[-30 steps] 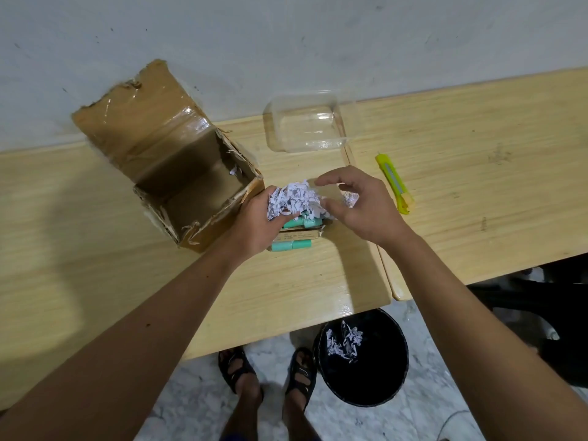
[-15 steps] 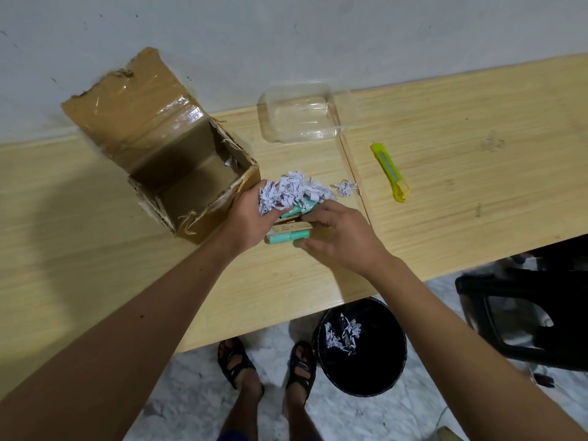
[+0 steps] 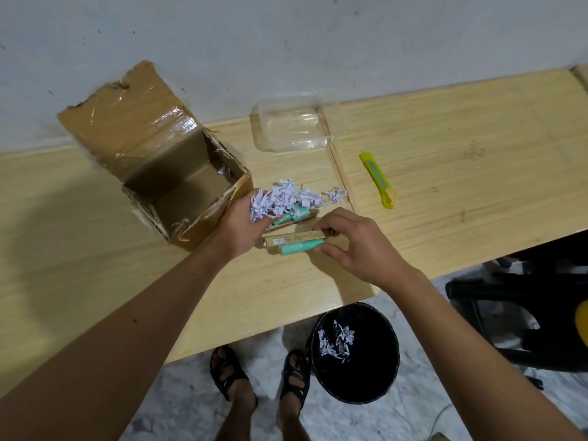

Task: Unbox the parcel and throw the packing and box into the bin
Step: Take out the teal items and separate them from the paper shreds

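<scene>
Your wooden desk (image 3: 445, 173) is carrying an open cardboard box (image 3: 178, 198) towards its left, with a clear plastic tray (image 3: 291, 128) lying at its far edge. Shredded paper (image 3: 289, 198) and green-and-tan packets (image 3: 294, 241) are lying mid-desk, a yellow cutter (image 3: 378, 179) sitting to their right.

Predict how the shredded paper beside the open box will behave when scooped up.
The shredded paper is loose crinkled strips, so it probably weighs little and compresses easily. Bits likely spill: stray strips lie apart already. The left hand touches its edge.

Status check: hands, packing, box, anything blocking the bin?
Left hand on shredded paper; right hand gripping green packets. Box open on table. Bin unobstructed.
</scene>
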Tool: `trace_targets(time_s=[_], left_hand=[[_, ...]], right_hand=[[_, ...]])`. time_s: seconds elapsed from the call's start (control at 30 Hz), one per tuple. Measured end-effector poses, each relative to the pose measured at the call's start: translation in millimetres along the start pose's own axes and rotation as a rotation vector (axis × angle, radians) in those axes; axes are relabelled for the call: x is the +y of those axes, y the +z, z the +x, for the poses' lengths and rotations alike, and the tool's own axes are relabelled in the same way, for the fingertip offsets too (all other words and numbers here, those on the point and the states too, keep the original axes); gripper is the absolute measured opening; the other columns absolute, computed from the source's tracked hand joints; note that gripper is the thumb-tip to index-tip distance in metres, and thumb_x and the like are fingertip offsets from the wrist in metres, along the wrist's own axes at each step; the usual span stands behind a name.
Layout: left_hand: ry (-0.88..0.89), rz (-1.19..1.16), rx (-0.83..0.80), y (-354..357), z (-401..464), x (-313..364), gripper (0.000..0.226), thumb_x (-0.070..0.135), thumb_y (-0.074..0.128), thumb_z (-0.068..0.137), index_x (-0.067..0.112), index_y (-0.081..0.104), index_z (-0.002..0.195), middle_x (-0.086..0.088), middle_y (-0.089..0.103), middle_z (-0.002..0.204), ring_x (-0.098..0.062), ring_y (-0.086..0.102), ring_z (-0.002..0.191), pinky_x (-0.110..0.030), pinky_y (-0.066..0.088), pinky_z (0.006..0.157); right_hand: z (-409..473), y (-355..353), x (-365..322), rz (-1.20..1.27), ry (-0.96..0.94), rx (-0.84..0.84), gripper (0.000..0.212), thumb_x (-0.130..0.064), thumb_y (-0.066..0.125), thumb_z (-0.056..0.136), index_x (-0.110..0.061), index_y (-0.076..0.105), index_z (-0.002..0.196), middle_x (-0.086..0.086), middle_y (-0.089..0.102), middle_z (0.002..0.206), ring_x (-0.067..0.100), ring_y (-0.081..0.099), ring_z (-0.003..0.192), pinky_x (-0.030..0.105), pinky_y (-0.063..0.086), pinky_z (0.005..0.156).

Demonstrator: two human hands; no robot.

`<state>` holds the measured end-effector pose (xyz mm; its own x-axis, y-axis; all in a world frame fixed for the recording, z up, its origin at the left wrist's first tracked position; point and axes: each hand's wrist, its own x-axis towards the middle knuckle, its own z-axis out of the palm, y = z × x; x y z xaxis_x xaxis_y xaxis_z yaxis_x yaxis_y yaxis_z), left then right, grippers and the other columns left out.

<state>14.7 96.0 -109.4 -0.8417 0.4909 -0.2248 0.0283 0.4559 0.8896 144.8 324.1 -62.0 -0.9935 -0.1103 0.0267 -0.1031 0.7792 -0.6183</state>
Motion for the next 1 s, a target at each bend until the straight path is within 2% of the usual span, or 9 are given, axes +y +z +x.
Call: trace_targets(time_s=[0.1,0.2,0.3,0.5,0.63,0.73,0.8,0.87,1.0], left_hand=[[0.013,-0.009,0.023,2,2,-3,0.029,0.009,0.078,0.093,0.026,0.065,0.113,-0.003,0.075,0.110,-0.014,0.071,0.099,-0.042,0.058,0.096],[0.028,0.008,0.060,4,4,-2,0.042,0.004,0.078,0.092,0.040,0.058,0.100,0.008,0.073,0.098,0.011,0.066,0.085,-0.021,0.052,0.086],[0.030,0.006,0.055,4,5,0,0.044,0.004,0.078,0.091,0.042,0.057,0.100,0.022,0.067,0.101,0.021,0.063,0.089,-0.009,0.049,0.085],[0.064,-0.027,0.059,6,4,-4,0.036,-0.002,0.076,0.091,0.020,0.058,0.112,0.018,0.066,0.105,0.029,0.059,0.093,0.002,0.041,0.086],[0.097,-0.030,0.048,6,6,-11,0.039,-0.003,0.075,0.091,0.019,0.058,0.119,0.014,0.067,0.112,0.023,0.062,0.102,-0.001,0.044,0.093],[0.105,-0.016,0.035,5,7,-14,0.040,0.000,0.076,0.091,0.015,0.059,0.125,0.002,0.069,0.123,0.004,0.067,0.112,-0.009,0.047,0.101],[0.115,0.000,0.032,5,7,-15,0.043,0.000,0.076,0.091,0.011,0.060,0.129,0.001,0.069,0.124,-0.005,0.065,0.117,-0.010,0.046,0.103],[0.113,0.008,0.036,5,6,-14,0.044,-0.001,0.076,0.091,0.009,0.059,0.131,0.007,0.066,0.123,0.000,0.062,0.115,-0.006,0.046,0.101],[0.110,-0.012,0.023,5,6,-12,0.041,0.000,0.075,0.092,0.020,0.058,0.125,0.009,0.069,0.121,0.008,0.066,0.111,-0.012,0.048,0.104]], right_hand=[[-1,-29,9,-0.027,0.025,0.052,0.036,-0.013,0.083,0.084,-0.013,0.071,0.118,-0.005,0.065,0.107,0.007,0.058,0.088,0.014,0.049,0.082],[11,-57,23,-0.057,0.057,0.146,0.033,-0.011,0.083,0.084,-0.011,0.072,0.115,-0.006,0.064,0.101,0.010,0.060,0.086,0.009,0.045,0.083],[32,-72,43,-0.107,0.082,0.216,0.032,-0.011,0.083,0.084,-0.009,0.073,0.114,0.002,0.069,0.103,0.016,0.067,0.088,0.019,0.053,0.086],[74,-58,83,-0.080,0.202,0.256,0.036,-0.010,0.084,0.081,-0.009,0.074,0.116,0.009,0.072,0.108,0.023,0.071,0.090,0.035,0.059,0.090],[91,-44,93,-0.066,0.233,0.225,0.037,-0.009,0.082,0.082,-0.007,0.074,0.118,0.011,0.071,0.112,0.024,0.070,0.094,0.032,0.058,0.092],[95,-38,99,-0.078,0.267,0.206,0.039,-0.011,0.081,0.083,-0.009,0.073,0.121,0.009,0.070,0.114,0.024,0.069,0.099,0.039,0.058,0.096],[96,-37,102,-0.093,0.271,0.205,0.039,-0.012,0.079,0.084,-0.010,0.072,0.123,0.008,0.069,0.116,0.024,0.068,0.100,0.040,0.057,0.097],[97,-36,102,-0.110,0.261,0.203,0.041,-0.011,0.078,0.085,-0.009,0.070,0.125,0.008,0.068,0.117,0.024,0.068,0.102,0.041,0.056,0.097],[98,-32,101,-0.152,0.232,0.190,0.046,-0.008,0.074,0.086,-0.008,0.066,0.131,0.011,0.065,0.124,0.030,0.065,0.109,0.040,0.052,0.102]])
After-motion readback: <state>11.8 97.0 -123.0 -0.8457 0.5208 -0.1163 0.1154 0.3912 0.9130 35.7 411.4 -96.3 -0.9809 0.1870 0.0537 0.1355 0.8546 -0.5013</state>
